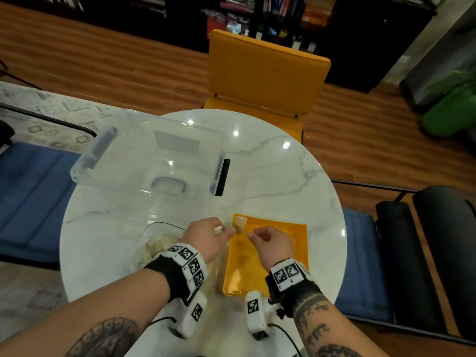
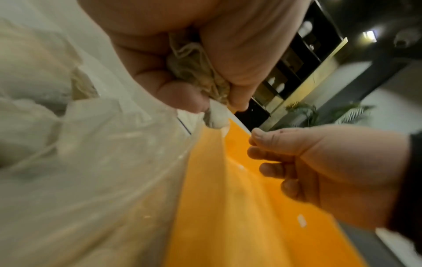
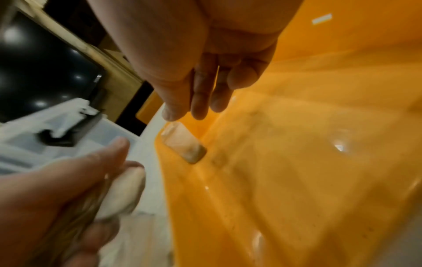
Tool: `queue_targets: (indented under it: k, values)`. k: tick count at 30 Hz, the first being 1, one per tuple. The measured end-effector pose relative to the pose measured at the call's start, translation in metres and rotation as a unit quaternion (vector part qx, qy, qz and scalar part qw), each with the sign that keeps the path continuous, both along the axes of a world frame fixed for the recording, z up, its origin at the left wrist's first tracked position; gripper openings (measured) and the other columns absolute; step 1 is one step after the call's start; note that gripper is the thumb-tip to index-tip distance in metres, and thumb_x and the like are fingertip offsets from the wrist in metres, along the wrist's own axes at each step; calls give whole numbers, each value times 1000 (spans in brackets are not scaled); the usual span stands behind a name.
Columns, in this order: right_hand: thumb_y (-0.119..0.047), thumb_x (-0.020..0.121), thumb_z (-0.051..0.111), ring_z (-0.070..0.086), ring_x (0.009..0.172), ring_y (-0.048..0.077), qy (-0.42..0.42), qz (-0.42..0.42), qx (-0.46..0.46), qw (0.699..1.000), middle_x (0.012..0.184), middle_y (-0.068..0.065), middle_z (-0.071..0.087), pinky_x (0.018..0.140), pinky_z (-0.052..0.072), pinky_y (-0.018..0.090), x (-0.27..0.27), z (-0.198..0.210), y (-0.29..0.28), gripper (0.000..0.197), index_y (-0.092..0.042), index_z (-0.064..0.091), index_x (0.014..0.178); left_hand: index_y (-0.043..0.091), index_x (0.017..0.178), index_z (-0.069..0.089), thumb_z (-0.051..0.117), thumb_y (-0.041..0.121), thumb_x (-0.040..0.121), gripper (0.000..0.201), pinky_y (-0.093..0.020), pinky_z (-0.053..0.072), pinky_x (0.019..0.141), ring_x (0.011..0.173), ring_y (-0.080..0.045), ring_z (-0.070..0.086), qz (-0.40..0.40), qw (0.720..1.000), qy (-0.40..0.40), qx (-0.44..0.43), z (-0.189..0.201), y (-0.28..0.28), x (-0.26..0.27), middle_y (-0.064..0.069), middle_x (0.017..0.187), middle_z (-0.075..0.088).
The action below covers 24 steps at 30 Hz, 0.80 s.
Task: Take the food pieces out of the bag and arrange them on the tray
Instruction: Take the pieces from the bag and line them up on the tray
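In the far left corner of the orange tray [image 1: 288,237] lies the only food piece [image 1: 240,222] set down so far, a pale wedge with a darker end resting against the tray's rim; the rest of the tray floor is bare as far as I can see. Just above that piece I have my right hand [image 1: 270,240], fingers loosely curled and pointing down with nothing between them, so I read it as released. Just off the tray's left rim, my left hand [image 1: 208,237] is clenched round more food [image 2: 200,72]: the left wrist view shows a pale, crumpled lump pinched between thumb and fingers, and the right wrist view shows a smooth white piece in the same grasp, though I cannot tell whether that is one piece or several. Left of the tray, touching its near left side, sits the clear plastic bag [image 1: 154,249], open and holding a heap of pale pieces. Beyond the tray, toward the far left of the marble table [image 1: 283,176], stands an empty clear storage box [image 1: 152,158]. I judge the job as barely begun: one piece placed, a handful in transit, and most of the bag left to empty and arrange.
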State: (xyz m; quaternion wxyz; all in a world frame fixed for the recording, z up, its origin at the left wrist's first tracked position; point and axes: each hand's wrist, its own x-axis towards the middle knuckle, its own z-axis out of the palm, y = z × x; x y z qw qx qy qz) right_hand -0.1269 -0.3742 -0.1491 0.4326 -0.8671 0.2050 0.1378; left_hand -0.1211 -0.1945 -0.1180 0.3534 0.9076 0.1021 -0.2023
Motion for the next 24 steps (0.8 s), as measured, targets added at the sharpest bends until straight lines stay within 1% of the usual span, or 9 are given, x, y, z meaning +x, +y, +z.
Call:
queue_targets:
  k: [2,4,5,7,10,14,17,20,24]
  values:
    - [-38,89,70,64,90,5,-39,40,31,998,92,-15,69,72,45,14,-10,17,7,14,-29,69,99,12,90,66,64,53,88,41,-32,55,61,60,-22,62,115,977,34,-176,10,0,-2,-4,68,64]
    - [-37,87,72,62,82,-1,-74,79,89,990,91,-13,69,74,47,18,-19,34,16,15,-30,69,100,7,90,64,62,48,92,41,-32,51,58,55,-23,58,202,893,118,-386,24,-2,-4,-11,68,63]
    - [-36,86,74,61,79,-1,-86,93,110,986,93,-12,69,74,47,16,-23,41,20,20,-30,68,104,8,94,64,59,47,94,39,-31,51,58,57,-22,58,213,858,152,-442,31,-2,-6,-12,72,65]
    - [-35,86,74,61,79,-1,-100,101,120,983,100,-12,68,72,46,14,-25,52,25,30,-32,64,113,13,102,65,59,41,96,29,-30,53,60,66,-20,62,207,826,183,-492,40,-1,-9,-12,83,69]
    - [-33,86,74,63,79,3,-115,73,133,982,102,-8,66,70,48,16,-23,61,24,26,-35,62,109,16,103,63,63,26,94,14,-25,51,53,68,-20,65,183,834,160,-496,48,0,-12,-10,82,70]
    - [-26,84,77,63,76,13,-123,22,195,973,90,-3,68,67,53,32,-23,65,19,18,-31,64,95,17,101,64,64,18,92,9,-23,44,48,63,-18,63,181,847,126,-483,50,1,-15,-9,79,68]
    - [-14,87,73,66,68,11,-122,-50,284,950,82,1,67,57,47,29,-24,71,16,17,-19,57,90,18,100,66,68,15,90,11,-23,41,48,60,-17,59,198,842,125,-486,48,1,-17,-9,83,70]
    - [-14,87,73,67,70,12,-116,-69,321,937,78,2,66,57,47,28,-28,71,17,22,-17,52,87,18,103,67,73,25,87,18,-22,41,48,56,-14,54,191,844,118,-488,46,-2,-21,-9,90,71]
    - [-16,83,78,65,70,14,-115,-44,285,951,77,5,69,58,48,27,-37,63,18,24,-14,54,86,15,100,67,75,24,85,19,-22,39,48,54,-14,53,191,852,88,-480,43,-5,-20,-3,71,65]
